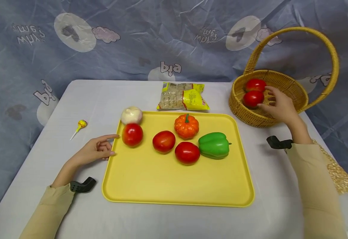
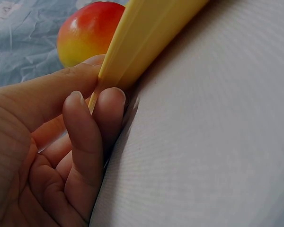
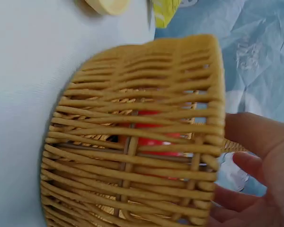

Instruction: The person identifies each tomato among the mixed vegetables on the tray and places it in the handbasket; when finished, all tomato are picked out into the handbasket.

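Observation:
My left hand point(image 1: 94, 151) pinches the left rim of a yellow tray point(image 1: 174, 186); the left wrist view shows the thumb above the rim and fingertips under it. Near that hand on the tray sits a round fruit point(image 2: 87, 35), red above and yellow below. My right hand point(image 1: 281, 106) reaches into a wicker basket point(image 1: 248, 118), its fingers loosely bent. Two red tomatoes point(image 1: 253, 99) lie in the basket, right beside the thumb and index fingertips. In the right wrist view the basket wall point(image 3: 132, 142) hides much of them.
Also on the tray are a garlic bulb point(image 1: 131, 115), two red tomatoes point(image 1: 187, 153), an orange pumpkin point(image 1: 186, 126) and a green bell pepper point(image 1: 214, 145). A plastic packet point(image 1: 182, 97) lies behind it, a lollipop point(image 1: 79, 126) at left. The basket's tall handle point(image 1: 335, 66) arches upward.

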{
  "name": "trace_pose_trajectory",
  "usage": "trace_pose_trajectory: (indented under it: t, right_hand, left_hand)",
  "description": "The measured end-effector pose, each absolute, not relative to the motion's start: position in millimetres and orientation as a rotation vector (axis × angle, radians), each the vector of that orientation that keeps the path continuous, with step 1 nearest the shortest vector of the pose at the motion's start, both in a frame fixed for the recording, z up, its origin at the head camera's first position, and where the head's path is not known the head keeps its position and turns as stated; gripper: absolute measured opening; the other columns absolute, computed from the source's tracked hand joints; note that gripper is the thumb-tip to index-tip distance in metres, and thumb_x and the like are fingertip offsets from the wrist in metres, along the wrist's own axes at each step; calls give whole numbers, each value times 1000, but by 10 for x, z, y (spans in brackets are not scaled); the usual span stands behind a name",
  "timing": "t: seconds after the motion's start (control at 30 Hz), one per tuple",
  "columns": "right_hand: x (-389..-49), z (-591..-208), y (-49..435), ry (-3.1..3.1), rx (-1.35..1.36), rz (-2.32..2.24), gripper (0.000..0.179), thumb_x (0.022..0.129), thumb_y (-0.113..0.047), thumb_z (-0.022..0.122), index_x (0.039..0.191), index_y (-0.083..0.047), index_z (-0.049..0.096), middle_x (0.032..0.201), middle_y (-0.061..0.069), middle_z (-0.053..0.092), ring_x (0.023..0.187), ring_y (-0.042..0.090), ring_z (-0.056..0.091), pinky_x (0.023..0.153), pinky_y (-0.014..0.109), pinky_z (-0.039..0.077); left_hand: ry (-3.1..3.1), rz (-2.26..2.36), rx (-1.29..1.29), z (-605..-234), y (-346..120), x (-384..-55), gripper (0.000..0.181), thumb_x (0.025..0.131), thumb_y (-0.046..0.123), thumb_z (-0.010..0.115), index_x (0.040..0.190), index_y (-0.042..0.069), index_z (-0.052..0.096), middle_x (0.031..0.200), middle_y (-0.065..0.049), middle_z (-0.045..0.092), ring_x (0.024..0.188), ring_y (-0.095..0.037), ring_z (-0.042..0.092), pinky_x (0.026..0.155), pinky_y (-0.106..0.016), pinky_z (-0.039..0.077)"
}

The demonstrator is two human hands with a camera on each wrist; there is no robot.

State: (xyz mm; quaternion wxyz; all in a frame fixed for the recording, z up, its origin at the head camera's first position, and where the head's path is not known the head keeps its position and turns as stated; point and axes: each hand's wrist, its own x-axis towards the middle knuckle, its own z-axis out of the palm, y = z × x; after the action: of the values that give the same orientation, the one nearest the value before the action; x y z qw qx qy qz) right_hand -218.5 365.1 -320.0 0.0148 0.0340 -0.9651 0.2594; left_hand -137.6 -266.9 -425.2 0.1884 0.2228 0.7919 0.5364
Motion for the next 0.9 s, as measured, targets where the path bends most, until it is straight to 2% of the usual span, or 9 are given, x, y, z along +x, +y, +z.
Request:
trace_pose_trajectory:
  t: [0.13, 0.2, 0.3, 0.37, 0.43, 0.5, 0.67, 0.73, 0.9]
  right_hand:
    - [-2054, -3181, 3581, -2867, 147, 802, 65, 88, -20, 63, 145, -9, 32, 134, 28, 45, 113, 46, 50, 94, 57, 42]
    - [-1987, -3165, 3534, -2808, 166, 809, 63, 88, -19, 64, 144, -11, 36, 133, 26, 49, 111, 42, 52, 97, 37, 48]
    - [-1893, -3134, 3450, -2725, 211, 809, 58, 87, -18, 64, 141, -13, 41, 128, 21, 53, 108, 11, 54, 90, 5, 42]
    - [-1832, -3114, 3378, -2673, 252, 821, 56, 87, -15, 65, 139, -12, 44, 125, 19, 55, 102, -8, 48, 82, -6, 34]
    - [-1772, -3101, 3304, -2618, 307, 827, 53, 86, -11, 65, 136, -9, 47, 123, 19, 56, 96, -20, 39, 81, -6, 34]
    - [-1714, -3098, 3224, -2563, 364, 846, 52, 83, -5, 67, 133, -6, 49, 121, 15, 57, 97, -20, 42, 81, -6, 36]
    - [-1578, -3114, 3047, -2469, 491, 909, 56, 77, 7, 69, 129, -3, 53, 117, -20, 53, 101, -13, 51, 83, -2, 40]
    - [-1524, -3118, 2976, -2455, 534, 936, 58, 75, 11, 69, 128, -3, 54, 116, -27, 50, 101, -12, 52, 85, 0, 41]
    - [-1380, -3127, 2792, -2421, 640, 972, 61, 70, 17, 70, 126, -1, 55, 119, 0, 59, 106, -12, 52, 88, 2, 42]
  left_hand:
    - [2224, 1510, 628, -4247, -2671, -1379, 60, 84, 0, 65, 136, -8, 37, 75, 6, 58, 54, -11, 53, 55, -22, 51]
    - [2227, 1509, 624, -4237, -2668, -1379, 60, 84, 0, 65, 136, -8, 37, 75, 6, 58, 54, -11, 53, 55, -22, 50]
    - [2236, 1502, 612, -4226, -2664, -1375, 60, 84, 1, 66, 136, -8, 37, 74, 6, 58, 54, -11, 53, 54, -22, 50]
    - [2239, 1499, 606, -4225, -2664, -1374, 60, 84, 1, 66, 136, -8, 38, 74, 6, 58, 54, -11, 53, 54, -22, 50]
    - [2239, 1499, 602, -4229, -2664, -1374, 60, 84, 1, 66, 136, -7, 38, 74, 6, 58, 54, -11, 53, 54, -22, 50]
    - [2239, 1498, 600, -4231, -2665, -1375, 60, 84, 2, 66, 136, -7, 38, 74, 6, 59, 54, -10, 53, 54, -22, 50]
    - [2239, 1499, 597, -4227, -2664, -1375, 60, 84, 2, 66, 136, -7, 38, 75, 6, 59, 54, -10, 53, 55, -22, 50]
    - [2240, 1500, 596, -4226, -2665, -1374, 60, 84, 2, 66, 136, -7, 38, 75, 6, 59, 55, -10, 53, 55, -22, 50]
    - [2240, 1501, 591, -4229, -2666, -1372, 60, 84, 2, 66, 136, -6, 38, 75, 5, 59, 55, -11, 54, 55, -22, 50]
